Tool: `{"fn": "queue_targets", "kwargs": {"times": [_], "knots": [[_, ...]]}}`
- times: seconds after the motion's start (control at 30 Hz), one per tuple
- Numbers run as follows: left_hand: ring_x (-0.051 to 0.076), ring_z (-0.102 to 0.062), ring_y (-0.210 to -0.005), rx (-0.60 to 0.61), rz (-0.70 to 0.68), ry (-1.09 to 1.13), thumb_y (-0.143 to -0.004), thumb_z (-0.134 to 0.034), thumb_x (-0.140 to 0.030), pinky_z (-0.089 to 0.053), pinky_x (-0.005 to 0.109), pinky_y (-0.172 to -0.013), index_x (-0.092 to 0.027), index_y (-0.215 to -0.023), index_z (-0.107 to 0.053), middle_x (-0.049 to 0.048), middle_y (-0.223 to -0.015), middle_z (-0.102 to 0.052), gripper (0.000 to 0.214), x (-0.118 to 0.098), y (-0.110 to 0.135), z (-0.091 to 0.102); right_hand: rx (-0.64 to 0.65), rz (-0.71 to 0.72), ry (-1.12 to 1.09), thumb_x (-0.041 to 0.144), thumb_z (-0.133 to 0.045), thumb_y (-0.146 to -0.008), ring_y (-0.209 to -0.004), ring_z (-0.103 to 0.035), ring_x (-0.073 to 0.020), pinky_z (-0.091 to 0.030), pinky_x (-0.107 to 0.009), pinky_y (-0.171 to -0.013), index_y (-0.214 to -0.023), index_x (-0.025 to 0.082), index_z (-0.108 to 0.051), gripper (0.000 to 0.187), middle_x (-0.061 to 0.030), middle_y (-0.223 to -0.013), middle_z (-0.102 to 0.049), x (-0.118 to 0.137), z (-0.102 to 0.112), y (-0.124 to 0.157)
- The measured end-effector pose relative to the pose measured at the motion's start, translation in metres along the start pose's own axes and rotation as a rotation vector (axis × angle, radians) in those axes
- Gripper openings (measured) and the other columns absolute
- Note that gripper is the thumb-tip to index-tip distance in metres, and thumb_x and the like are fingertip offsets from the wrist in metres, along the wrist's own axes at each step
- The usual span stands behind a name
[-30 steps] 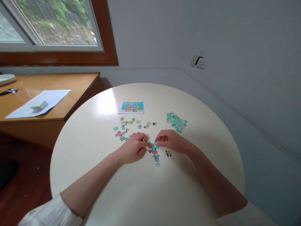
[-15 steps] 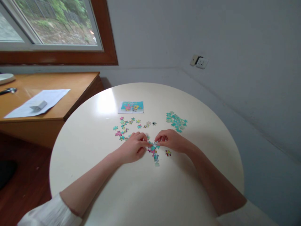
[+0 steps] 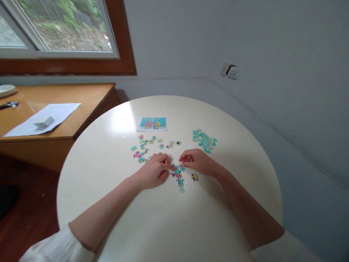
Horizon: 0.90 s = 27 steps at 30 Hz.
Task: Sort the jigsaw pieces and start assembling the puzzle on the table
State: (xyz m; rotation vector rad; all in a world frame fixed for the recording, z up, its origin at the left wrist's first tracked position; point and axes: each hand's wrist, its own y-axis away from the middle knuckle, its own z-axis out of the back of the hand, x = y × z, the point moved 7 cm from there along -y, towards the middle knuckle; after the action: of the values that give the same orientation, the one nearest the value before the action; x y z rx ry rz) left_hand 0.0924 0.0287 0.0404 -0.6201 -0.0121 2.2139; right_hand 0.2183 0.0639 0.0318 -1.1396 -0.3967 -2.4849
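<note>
A small joined section of jigsaw puzzle (image 3: 180,175), pink, teal and white, lies on the round table in front of me. At its upper left edge, my left hand (image 3: 158,169) rests curled, with thumb and index finger pressed to the pieces. My right hand (image 3: 198,162) is closed in a pinch at the section's top right edge; its fingertips largely hide the puzzle piece there. One loose yellow and red piece (image 3: 194,177) lies right of the section, below my right hand.
Loose mixed pieces (image 3: 137,154) are scattered beyond my left hand. A pile of teal pieces (image 3: 204,140) lies past my right hand. Farther back is a picture card (image 3: 153,124) with cartoon figures. A wooden desk (image 3: 94,96) stands at left, with paper (image 3: 61,111) on it.
My right hand has lifted very slightly away from the top of the joined section. My left hand stays in place.
</note>
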Motion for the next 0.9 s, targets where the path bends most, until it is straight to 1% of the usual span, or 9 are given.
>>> {"fn": "queue_targets", "kwargs": {"times": [0.13, 0.27, 0.43, 0.53, 0.7, 0.9], "knots": [[0.016, -0.047, -0.079, 0.002, 0.003, -0.001, -0.074, -0.042, -0.007, -0.038, 0.032, -0.077, -0.021, -0.094, -0.069, 0.0068, -0.088, -0.056, 0.036, -0.0008, -0.0008, 0.0003, 0.056, -0.001, -0.009, 0.021, -0.066, -0.062, -0.054, -0.043, -0.0087, -0.033, -0.021, -0.051, -0.07, 0.015, -0.057, 0.014, 0.0051, -0.056, -0.047, -0.0012, -0.0019, 0.0013], [0.016, -0.047, -0.079, 0.0, 0.005, -0.005, -0.073, -0.042, -0.006, -0.038, 0.032, -0.077, -0.021, -0.094, -0.069, 0.0066, -0.088, -0.055, 0.038, -0.0003, -0.0006, -0.0003, 0.043, 0.022, 0.048, 0.017, -0.064, -0.062, -0.057, -0.043, -0.0089, -0.033, -0.021, -0.052, -0.066, 0.016, -0.053, 0.011, 0.0043, -0.059, -0.047, 0.0014, -0.0014, 0.0022], [0.017, -0.047, -0.08, 0.005, 0.007, -0.013, -0.073, -0.043, -0.006, -0.038, 0.033, -0.078, -0.022, -0.095, -0.069, 0.0067, -0.088, -0.055, 0.038, 0.0011, 0.0, -0.0008, 0.037, -0.004, -0.013, 0.019, -0.06, -0.065, -0.049, -0.039, -0.0076, -0.03, -0.021, -0.048, -0.064, 0.017, -0.05, 0.011, 0.0066, -0.051, -0.042, -0.001, -0.0018, 0.0005], [0.017, -0.047, -0.081, 0.008, 0.01, -0.009, -0.073, -0.042, -0.006, -0.038, 0.033, -0.078, -0.022, -0.095, -0.069, 0.0069, -0.088, -0.056, 0.038, 0.001, 0.0, -0.0004, 0.027, 0.0, -0.001, 0.016, -0.058, -0.064, -0.049, -0.038, -0.0073, -0.029, -0.02, -0.048, -0.061, 0.017, -0.049, 0.01, 0.0066, -0.05, -0.042, -0.0029, -0.0017, -0.0006], [0.017, -0.048, -0.08, 0.001, 0.014, -0.005, -0.072, -0.043, -0.007, -0.038, 0.033, -0.077, -0.021, -0.095, -0.069, 0.007, -0.088, -0.056, 0.038, 0.0, -0.0004, 0.0, 0.002, 0.015, -0.056, 0.021, -0.059, -0.065, -0.047, -0.038, -0.007, -0.029, -0.02, -0.046, -0.062, 0.017, -0.048, 0.013, 0.0068, -0.049, -0.042, -0.0075, -0.0015, -0.0025], [0.017, -0.048, -0.081, 0.016, 0.02, -0.008, -0.073, -0.043, -0.007, -0.039, 0.034, -0.078, -0.021, -0.094, -0.069, 0.0073, -0.088, -0.056, 0.037, -0.0012, -0.0011, 0.0005, -0.004, 0.024, -0.01, 0.02, -0.057, -0.066, -0.047, -0.037, -0.0067, -0.028, -0.019, -0.046, -0.061, 0.017, -0.047, 0.011, 0.007, -0.048, -0.041, -0.0066, -0.0015, -0.0023]]}}
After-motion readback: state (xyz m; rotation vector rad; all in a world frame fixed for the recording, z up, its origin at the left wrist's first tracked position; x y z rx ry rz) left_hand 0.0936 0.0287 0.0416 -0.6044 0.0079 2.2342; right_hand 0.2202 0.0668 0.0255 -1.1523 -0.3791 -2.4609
